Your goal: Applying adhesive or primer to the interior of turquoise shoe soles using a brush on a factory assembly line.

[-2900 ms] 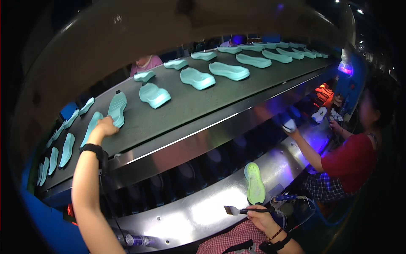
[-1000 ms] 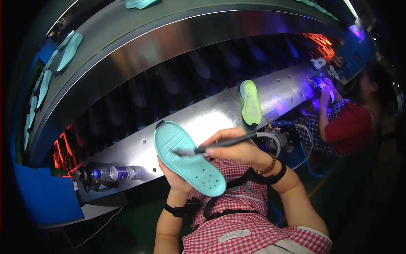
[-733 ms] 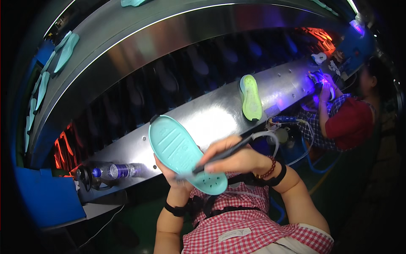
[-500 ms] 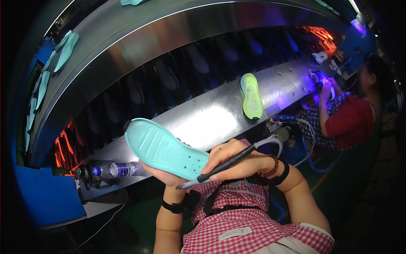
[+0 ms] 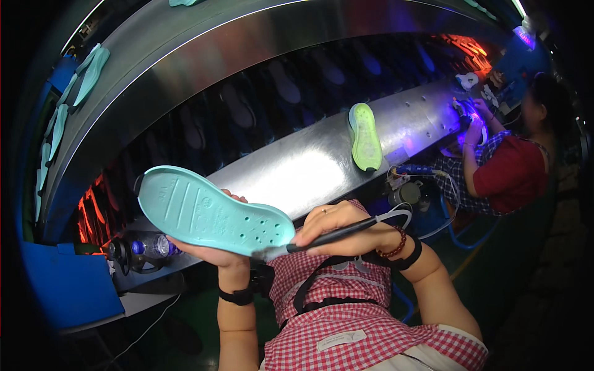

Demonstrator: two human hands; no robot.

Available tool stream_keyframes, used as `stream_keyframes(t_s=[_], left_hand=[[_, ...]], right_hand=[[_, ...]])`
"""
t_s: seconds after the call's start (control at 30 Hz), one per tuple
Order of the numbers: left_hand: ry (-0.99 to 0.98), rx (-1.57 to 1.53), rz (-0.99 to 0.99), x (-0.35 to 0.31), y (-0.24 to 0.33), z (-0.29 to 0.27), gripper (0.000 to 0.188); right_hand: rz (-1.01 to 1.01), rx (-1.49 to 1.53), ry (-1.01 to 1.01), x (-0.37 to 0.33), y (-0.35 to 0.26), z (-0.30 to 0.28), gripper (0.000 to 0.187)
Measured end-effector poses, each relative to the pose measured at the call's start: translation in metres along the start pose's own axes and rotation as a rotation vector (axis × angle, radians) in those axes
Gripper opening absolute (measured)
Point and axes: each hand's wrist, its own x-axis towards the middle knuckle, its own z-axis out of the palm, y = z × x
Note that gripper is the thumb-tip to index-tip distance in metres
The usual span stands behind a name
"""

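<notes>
The left hand (image 5: 213, 252) cups a mint rubber sole (image 5: 213, 211) from beneath, its ribbed, perforated face up, left of centre; at its three o'clock the right hand (image 5: 346, 227) pinches a slim black brush (image 5: 322, 238), bristles touching the sole's edge; a lime sole (image 5: 365, 136) lies at one o'clock on the steel shelf (image 5: 297, 176).

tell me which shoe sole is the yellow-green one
The sole lying alone on the steel shelf, right of centre. The sole held in the left hand and the soles on the upper belt are all pale teal.
</notes>
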Motion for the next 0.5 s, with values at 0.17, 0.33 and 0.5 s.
stream_keyframes(t_s=[0.17, 0.33, 0.5], left_hand=[[-0.092, -0.090, -0.142, 0.000, 0.006, 0.000, 0.086], [0.102, -0.216, -0.313, -0.032, -0.002, 0.020, 0.084], [-0.232, -0.053, -0.602, -0.027, -0.016, -0.039, 0.070]], right_hand=[[0.162, 0.523, 0.141, -0.004, 0.031, 0.001, 0.017], [0.154, 0.912, 0.333, -0.003, 0.027, 0.025, 0.016], [0.144, 0.179, 0.024, -0.009, 0.006, 0.015, 0.019]])
